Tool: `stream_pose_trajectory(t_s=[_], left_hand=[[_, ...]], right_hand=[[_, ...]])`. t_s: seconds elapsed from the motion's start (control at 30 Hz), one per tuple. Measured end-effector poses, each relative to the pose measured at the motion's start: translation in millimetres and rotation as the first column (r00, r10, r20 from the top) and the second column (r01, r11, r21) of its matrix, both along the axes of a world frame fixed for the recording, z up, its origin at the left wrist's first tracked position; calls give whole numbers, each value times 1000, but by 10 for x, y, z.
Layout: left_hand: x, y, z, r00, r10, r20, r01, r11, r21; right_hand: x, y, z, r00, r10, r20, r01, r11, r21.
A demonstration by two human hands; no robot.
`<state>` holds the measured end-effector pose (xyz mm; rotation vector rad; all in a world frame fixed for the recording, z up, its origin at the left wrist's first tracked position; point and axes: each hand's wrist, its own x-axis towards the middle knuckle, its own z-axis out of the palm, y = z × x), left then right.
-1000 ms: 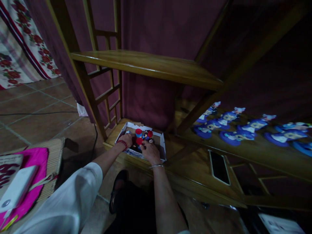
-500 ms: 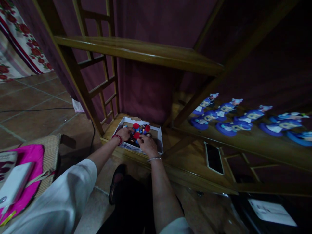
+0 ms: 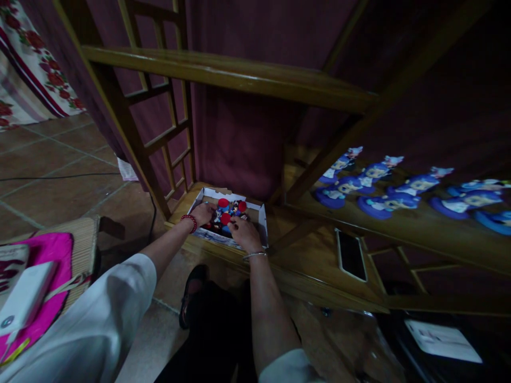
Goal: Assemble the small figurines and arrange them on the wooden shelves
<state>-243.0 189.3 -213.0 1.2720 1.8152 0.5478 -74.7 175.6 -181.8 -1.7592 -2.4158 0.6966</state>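
Note:
Both of my hands reach into a shallow white cardboard box [image 3: 262, 223] on the low wooden shelf. Inside it lie several small figurines [image 3: 235, 209] in blue and dark colours with red round bases. My left hand [image 3: 202, 214], with a red bead bracelet at the wrist, is over the box's left side, beside the figurines; its fingertips are too small to read. My right hand [image 3: 244, 234], wearing a thin bangle, has its thumb and fingers closed at the edge of the front red base [image 3: 225, 218].
Several blue-haired figurines on blue bases [image 3: 389, 205] stand on the shelf to the right. A phone [image 3: 351, 255] lies below them. At left, a stool [image 3: 85, 250] bears a pink cloth and a white power bank [image 3: 27, 298]. A wooden bar [image 3: 223, 74] crosses above the box.
My left hand has drawn slightly left, away from the figurines. My right hand stays at the front red base. The view has shifted a little.

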Motion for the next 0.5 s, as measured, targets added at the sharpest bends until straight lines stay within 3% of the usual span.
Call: stream_pose_trajectory(t_s=[0.23, 0.5], left_hand=[[-2, -1, 5, 967, 94, 237, -97, 995, 1], [-6, 22, -24, 980, 58, 192, -58, 998, -8]], right_hand=[[7, 6, -4, 1000, 5, 5, -5, 1000, 1], [4, 10, -14, 1000, 5, -12, -5, 1000, 28]])
